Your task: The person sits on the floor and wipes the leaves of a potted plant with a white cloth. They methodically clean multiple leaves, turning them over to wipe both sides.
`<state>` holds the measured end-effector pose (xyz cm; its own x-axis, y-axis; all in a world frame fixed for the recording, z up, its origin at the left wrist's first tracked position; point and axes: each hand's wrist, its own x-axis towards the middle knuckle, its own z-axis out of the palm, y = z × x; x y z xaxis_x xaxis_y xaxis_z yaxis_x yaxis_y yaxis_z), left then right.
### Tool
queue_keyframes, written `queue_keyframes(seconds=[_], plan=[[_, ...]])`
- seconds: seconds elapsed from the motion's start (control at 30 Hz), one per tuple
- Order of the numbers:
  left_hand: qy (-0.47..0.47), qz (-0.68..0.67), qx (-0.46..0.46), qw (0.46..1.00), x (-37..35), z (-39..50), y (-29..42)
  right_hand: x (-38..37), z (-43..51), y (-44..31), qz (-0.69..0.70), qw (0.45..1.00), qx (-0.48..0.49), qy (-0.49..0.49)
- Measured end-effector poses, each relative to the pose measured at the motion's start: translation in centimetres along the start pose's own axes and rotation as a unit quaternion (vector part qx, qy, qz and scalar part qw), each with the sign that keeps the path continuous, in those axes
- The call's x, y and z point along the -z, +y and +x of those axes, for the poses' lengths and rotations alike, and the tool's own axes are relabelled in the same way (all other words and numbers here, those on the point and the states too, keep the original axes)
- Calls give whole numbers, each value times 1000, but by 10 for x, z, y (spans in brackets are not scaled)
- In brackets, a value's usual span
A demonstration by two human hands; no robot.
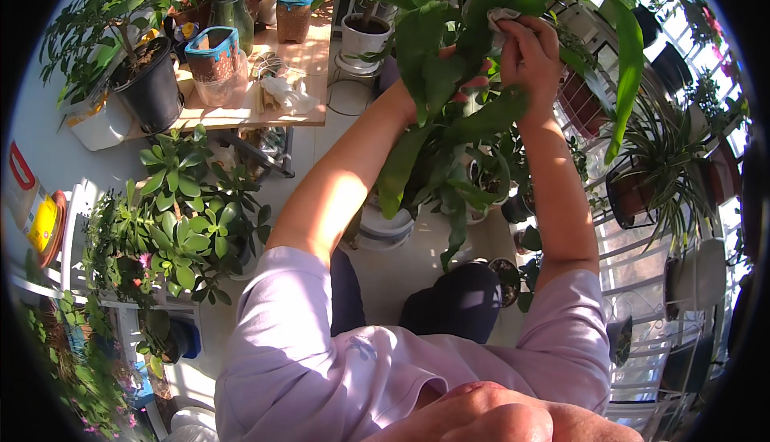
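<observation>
A large potted plant with long, broad, strap-like green leaves (436, 81) spreads out before me. Pinched in the fingers of my right hand (532, 51) is a crumpled white cloth or tissue (502, 17), which touches a dark leaf (481, 30) near the top of the plant. My left hand (475, 84) reaches in among the foliage from the left. Leaves cover most of it and only some fingertips show, so its grip is hidden. One long leaf (628, 75) arches down to the right of my right hand.
A wooden table (240, 118) at upper left bears a black pot (153, 90), blue-rimmed pots (213, 51) and a crumpled white plastic bag (295, 98). A jade-like succulent (180, 225) stands at left. White window bars (637, 273) with hanging pots line the right. A white pot (364, 36) stands behind.
</observation>
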<state>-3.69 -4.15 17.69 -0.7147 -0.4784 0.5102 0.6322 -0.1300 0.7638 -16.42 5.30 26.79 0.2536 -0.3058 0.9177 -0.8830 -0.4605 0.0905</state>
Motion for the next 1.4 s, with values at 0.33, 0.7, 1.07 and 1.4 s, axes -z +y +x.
queue_keyframes(seconds=[0.33,0.7,1.07,1.4], plan=[[6,0,-16,1000,6,6,-2,2,-6,-17,104,980,-157,-67],[63,272,-5,960,2,-27,12,-2,-4,-2,126,969,-209,-22],[122,392,-201,890,-24,12,124,3,-6,5,146,966,-211,-30],[33,317,16,948,-35,59,125,6,13,-16,48,995,-65,-53]])
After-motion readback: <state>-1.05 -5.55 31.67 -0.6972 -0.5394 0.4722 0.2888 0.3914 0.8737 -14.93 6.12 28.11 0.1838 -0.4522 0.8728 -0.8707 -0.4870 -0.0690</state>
